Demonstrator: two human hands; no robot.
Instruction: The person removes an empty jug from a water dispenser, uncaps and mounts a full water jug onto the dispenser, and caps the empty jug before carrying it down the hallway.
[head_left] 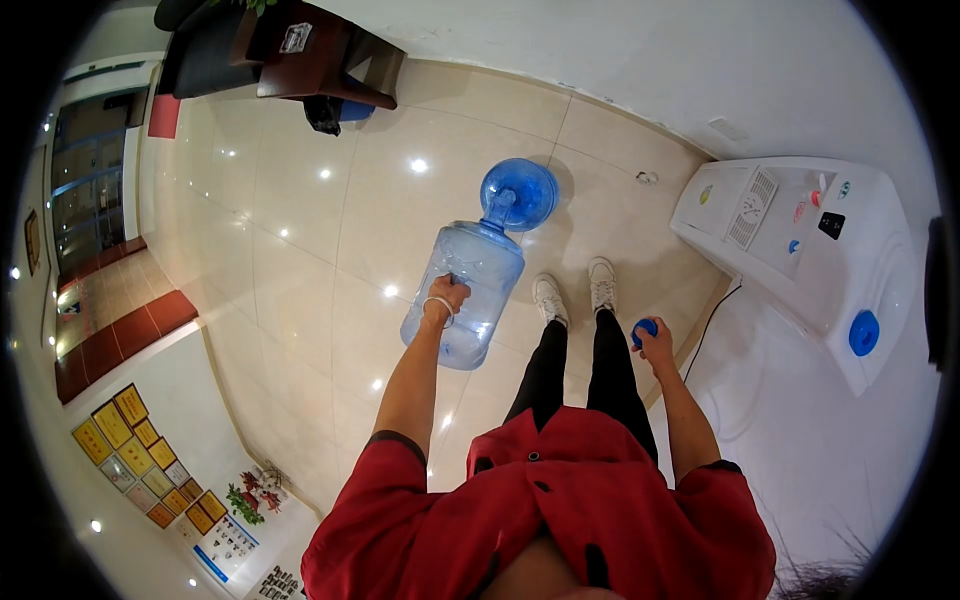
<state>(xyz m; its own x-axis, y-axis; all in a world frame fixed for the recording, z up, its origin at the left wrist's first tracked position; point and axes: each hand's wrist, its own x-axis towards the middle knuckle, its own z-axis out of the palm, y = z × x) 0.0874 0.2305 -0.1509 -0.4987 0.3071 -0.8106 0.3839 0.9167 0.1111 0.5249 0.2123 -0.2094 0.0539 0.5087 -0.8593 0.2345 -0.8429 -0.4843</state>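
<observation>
My left hand [452,294] grips a large clear-blue water jug [478,318] by its handle. The held jug is tilted, its neck end pointing away from me. Just beyond that end is a second blue water jug [535,190] on the tiled floor; whether the two touch, I cannot tell. In my right hand [657,347], beside my right leg, is a small blue cap [645,329] held in the fingers. To the right, against the wall, stands a white water dispenser [790,255] with a round blue piece [864,332] on its top.
A dark cable [712,333] runs by the dispenser. A small drain fitting [647,178] lies near the wall. At the far left are a dark wooden table [318,60], a black bag [323,115] and a black sofa [205,55]. Shiny floor tiles [300,220] spread leftward.
</observation>
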